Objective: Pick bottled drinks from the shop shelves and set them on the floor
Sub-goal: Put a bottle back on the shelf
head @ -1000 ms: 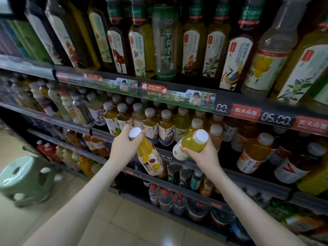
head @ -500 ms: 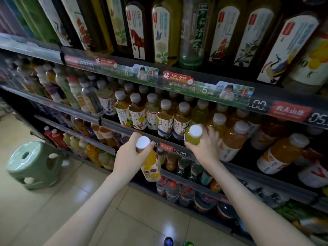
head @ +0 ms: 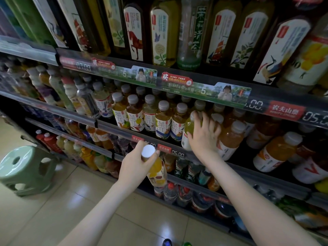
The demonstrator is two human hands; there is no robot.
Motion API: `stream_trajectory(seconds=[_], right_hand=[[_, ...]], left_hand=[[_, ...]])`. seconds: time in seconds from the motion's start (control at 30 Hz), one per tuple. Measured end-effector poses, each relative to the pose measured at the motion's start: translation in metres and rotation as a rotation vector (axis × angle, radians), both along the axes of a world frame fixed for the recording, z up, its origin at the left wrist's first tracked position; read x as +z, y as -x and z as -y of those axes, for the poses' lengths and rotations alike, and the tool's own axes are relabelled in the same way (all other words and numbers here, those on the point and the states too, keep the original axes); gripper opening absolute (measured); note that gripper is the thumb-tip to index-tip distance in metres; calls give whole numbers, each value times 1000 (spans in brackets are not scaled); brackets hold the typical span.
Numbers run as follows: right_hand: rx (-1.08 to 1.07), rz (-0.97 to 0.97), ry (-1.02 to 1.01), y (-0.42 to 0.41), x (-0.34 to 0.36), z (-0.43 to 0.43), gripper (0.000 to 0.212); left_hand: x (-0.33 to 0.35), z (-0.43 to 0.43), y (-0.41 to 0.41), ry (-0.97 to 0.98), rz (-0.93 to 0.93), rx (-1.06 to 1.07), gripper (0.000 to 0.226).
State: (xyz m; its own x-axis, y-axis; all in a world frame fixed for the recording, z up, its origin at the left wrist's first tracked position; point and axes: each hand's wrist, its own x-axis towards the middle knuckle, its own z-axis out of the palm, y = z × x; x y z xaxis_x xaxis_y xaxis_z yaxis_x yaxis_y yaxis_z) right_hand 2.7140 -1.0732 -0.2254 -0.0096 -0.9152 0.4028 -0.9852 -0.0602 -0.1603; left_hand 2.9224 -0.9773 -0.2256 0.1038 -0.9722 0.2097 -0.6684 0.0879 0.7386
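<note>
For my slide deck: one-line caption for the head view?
Left hand holds an orange drink bottle off the shelves; right hand grasps a yellow-green bottle on the middle shelf.

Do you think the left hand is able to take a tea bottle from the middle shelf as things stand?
Probably not yet: the left hand grips an orange drink bottle, though nothing stands before the tea bottles.
</note>
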Motion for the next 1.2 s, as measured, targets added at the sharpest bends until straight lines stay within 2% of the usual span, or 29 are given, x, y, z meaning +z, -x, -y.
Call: stream_trajectory(seconds=[0.1, 0.23, 0.3, 0.4, 0.5, 0.6, 0.73, 0.9, 1.03, 1.1, 1.2], right_hand=[[143, -8, 49, -16, 5, 4, 73], [357, 7, -81, -53, 9, 19, 74], [286, -123, -89, -67, 9, 31, 81], [60, -305, -130, -73, 15, 52, 83], [-75, -303, -236, -75, 24, 67, 68], [-69, -307, -314, -74, 31, 74, 60], [47, -251, -365, -66, 32, 74, 82], [110, -359, -187, -67, 15, 60, 92], [167, -449, -184, -76, -6, 53, 126], [164, -451, -180, -80, -11, 55, 127], [122, -452, -185, -85, -17, 61, 118]], left_hand=[[3, 4, -8, -34, -22, 17, 30], [10, 14, -21, -14, -12, 73, 29], [12, 19, -28, 8, 3, 100, 26], [11, 26, -39, 47, 24, 123, 26], [7, 29, -47, 80, 12, 146, 28], [0, 30, -51, 84, 22, 171, 31], [-8, 33, -50, 47, 13, 155, 29], [-12, 31, -47, 51, 16, 104, 29], [-16, 25, -50, 58, 1, 94, 32], [-18, 22, -53, 59, 5, 98, 37], [-21, 17, -58, 81, 36, 111, 41]])
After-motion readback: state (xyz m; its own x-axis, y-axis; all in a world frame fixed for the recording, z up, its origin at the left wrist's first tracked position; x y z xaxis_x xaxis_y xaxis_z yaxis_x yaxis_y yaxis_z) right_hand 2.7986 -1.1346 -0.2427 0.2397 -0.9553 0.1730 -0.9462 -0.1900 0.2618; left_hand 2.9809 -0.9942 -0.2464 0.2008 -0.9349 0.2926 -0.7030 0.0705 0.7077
